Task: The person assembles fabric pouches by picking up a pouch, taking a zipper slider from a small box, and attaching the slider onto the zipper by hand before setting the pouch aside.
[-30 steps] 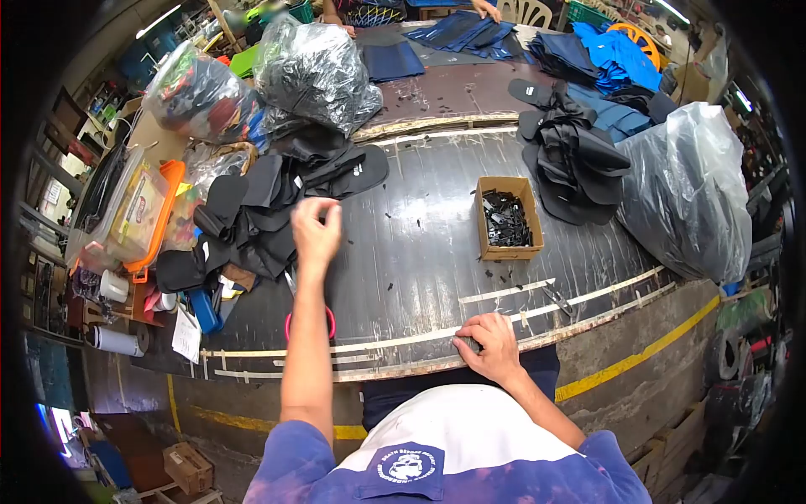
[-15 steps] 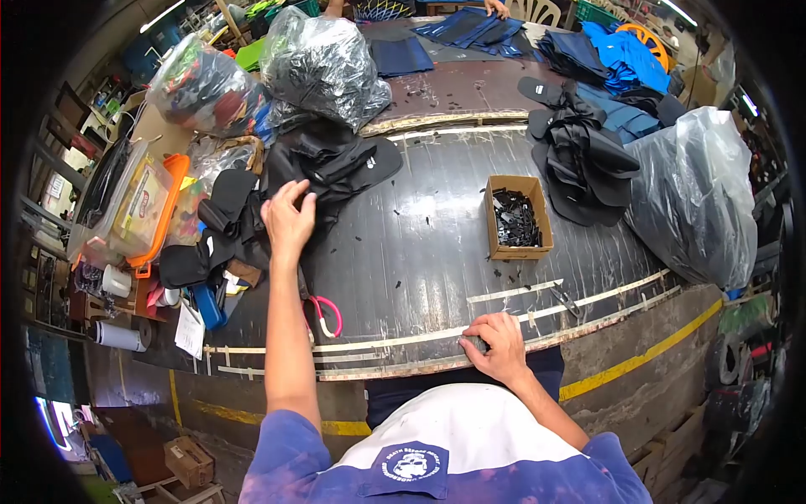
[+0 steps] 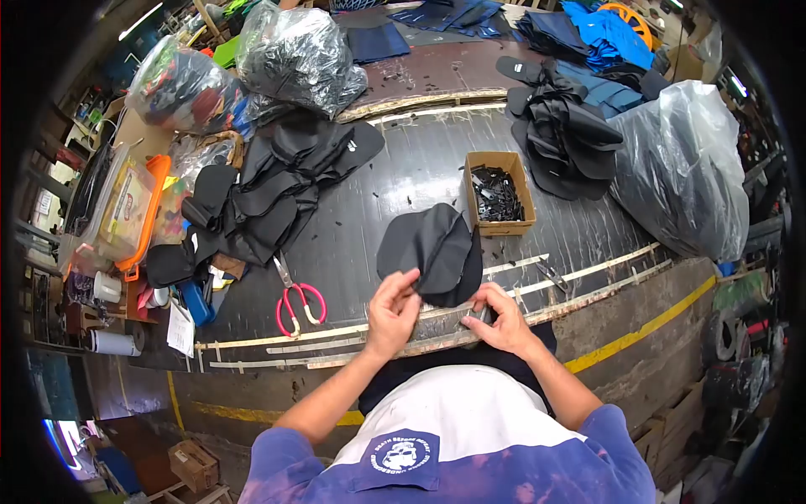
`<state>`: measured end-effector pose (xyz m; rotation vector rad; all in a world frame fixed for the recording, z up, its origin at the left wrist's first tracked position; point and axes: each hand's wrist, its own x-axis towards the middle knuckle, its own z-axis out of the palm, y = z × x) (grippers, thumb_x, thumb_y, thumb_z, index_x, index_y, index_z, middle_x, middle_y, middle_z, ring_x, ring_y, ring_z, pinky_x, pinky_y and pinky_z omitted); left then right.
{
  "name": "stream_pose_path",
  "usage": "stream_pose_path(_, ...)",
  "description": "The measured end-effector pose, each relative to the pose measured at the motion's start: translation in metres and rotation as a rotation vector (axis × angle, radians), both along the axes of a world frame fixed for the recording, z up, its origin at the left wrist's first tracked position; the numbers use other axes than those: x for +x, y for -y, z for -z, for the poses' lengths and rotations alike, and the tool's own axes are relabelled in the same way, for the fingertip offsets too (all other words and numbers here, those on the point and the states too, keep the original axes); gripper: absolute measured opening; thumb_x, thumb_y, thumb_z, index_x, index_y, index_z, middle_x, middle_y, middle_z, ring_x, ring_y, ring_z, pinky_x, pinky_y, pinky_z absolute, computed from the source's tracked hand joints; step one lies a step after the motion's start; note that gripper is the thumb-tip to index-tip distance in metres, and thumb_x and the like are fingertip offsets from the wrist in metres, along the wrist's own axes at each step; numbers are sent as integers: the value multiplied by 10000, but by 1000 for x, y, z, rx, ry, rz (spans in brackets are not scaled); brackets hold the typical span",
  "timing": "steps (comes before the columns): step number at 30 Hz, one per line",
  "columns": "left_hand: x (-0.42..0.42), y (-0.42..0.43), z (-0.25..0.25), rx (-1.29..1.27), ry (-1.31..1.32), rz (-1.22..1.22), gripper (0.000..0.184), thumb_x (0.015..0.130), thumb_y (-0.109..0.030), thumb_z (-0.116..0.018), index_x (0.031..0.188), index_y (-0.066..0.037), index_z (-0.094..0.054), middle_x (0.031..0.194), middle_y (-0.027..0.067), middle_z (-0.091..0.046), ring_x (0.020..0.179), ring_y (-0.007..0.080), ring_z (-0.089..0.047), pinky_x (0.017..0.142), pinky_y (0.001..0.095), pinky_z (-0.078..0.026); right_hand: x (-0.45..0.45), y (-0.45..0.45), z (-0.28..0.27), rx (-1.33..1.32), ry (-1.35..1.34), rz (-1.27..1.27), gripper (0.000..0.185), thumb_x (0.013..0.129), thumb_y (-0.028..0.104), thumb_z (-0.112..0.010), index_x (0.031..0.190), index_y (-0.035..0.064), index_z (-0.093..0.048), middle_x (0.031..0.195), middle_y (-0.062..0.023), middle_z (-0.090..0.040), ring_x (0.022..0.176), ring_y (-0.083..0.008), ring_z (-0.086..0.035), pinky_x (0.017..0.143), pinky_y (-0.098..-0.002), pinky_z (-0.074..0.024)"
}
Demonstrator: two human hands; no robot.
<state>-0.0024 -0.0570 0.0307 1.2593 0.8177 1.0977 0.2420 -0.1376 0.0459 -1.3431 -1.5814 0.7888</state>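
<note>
A black cap (image 3: 424,250) is in front of me at the near side of the table, its peak to the left. My left hand (image 3: 393,315) pinches the cap's lower left edge between thumb and fingers. At its lower right edge is my right hand (image 3: 500,319), fingers curled, with a small dark grey piece showing by the thumb; its kind is unclear. Just beyond the cap stands a cardboard box (image 3: 506,228) of small black plastic pieces (image 3: 497,195). To the left, black caps (image 3: 269,189) lie in a heap.
Pink-handled scissors (image 3: 298,309) lie left of my hands. More black caps (image 3: 567,134) are stacked at the right, beside a large clear plastic bag (image 3: 684,176). A dark slim tool (image 3: 552,275) lies near the right front edge. An orange-rimmed bin (image 3: 149,210) stands far left.
My left hand has come back from the heap on the left with a black cap, now in front of me. My right hand has lifted slightly to the cap's edge. The scissors are more fully visible.
</note>
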Motion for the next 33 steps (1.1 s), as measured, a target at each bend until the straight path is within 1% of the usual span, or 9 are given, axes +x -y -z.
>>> stream_pose_path(3, 0, 18, 2, -69, -3, 45, 448, 954, 65, -684, 1399, 37, -638, 1358, 57, -505, 1076, 86, -620, 929, 246, -584, -1, 2, -6, -33, -57, -4, 332, 889, 97, -809, 1170, -5, -663, 1074, -107, -684, 851, -152, -672, 743, -290, -523)
stream_pose_path(6, -2, 30, -5, 18, -198, 113, 466, 902, 3, -782, 1346, 32, -644, 1388, 97, -503, 1078, 123, -631, 872, 255, -592, -13, 4, -11, -117, -462, 164, 343, 909, 52, -782, 1203, -22, -621, 1030, -42, -667, 753, -77, -618, 665, -238, -488)
stream_pose_path(11, 13, 23, -54, 277, -607, 16, 604, 787, -110, -903, 1301, 10, -610, 1395, 163, -506, 1040, 250, -669, 888, 334, -587, -13, -5, -6, -215, -548, 291, 253, 912, 31, -771, 1121, -6, -633, 961, 9, -658, 727, -51, -571, 653, -252, -476)
stream_pose_path(14, 30, 15, -65, 696, -819, -164, 692, 702, -202, -949, 1257, -22, -577, 1389, 222, -500, 1120, 382, -634, 988, 436, -539, -8, -2, 0, -303, -404, 175, 176, 912, -1, -753, 1049, 0, -642, 889, 34, -646, 724, -42, -545, 650, -257, -464)
stream_pose_path(19, 39, 0, -61, 649, -1065, 112, 851, 691, -239, -945, 1395, -21, -520, 1445, 265, -469, 1254, 444, -553, 1101, 494, -458, -13, 15, 14, -175, -498, 157, 118, 899, -31, -734, 969, 4, -645, 850, 39, -636, 737, -50, -552, 679, -260, -474)
stream_pose_path(23, 42, -3, -61, 378, -861, 267, 902, 759, -256, -921, 1495, -8, -463, 1504, 230, -496, 1409, 349, -484, 1155, 462, -424, 3, 33, -6, -160, -674, 31, 162, 854, -57, -746, 986, 0, -671, 907, 23, -690, 827, -63, -616, 769, -261, -509)
stream_pose_path(26, 51, 7, -62, -61, 0, 503, 888, 856, -254, -878, 1559, 7, -402, 1453, 168, -576, 1389, 286, -531, 1170, 412, -430, 12, 43, -32, -215, -758, -100, 275, 792, -70, -776, 1048, 7, -712, 995, -16, -750, 956, -83, -672, 868, -268, -537)
stream_pose_path(30, 54, 13, -71, -329, 152, 661, 745, 906, -217, -829, 1507, 36, -468, 1471, 141, -582, 1350, 230, -560, 1164, 388, -452, 4, 51, -54, -146, -768, -151, 423, 727, -79, -805, 1136, -5, -726, 1068, -54, -778, 1038, -109, -696, 935, -300, -551)
stream_pose_path(33, 57, 15, -78, -406, 99, 719, 741, 910, -186, -822, 1513, 35, -454, 1436, 151, -605, 1280, 247, -618, 1116, 392, -501, 5, 54, -56, -112, -679, -169, 426, 692, -79, -816, 1106, -10, -741, 1049, -53, -778, 1028, -120, -702, 942, -322, -558)
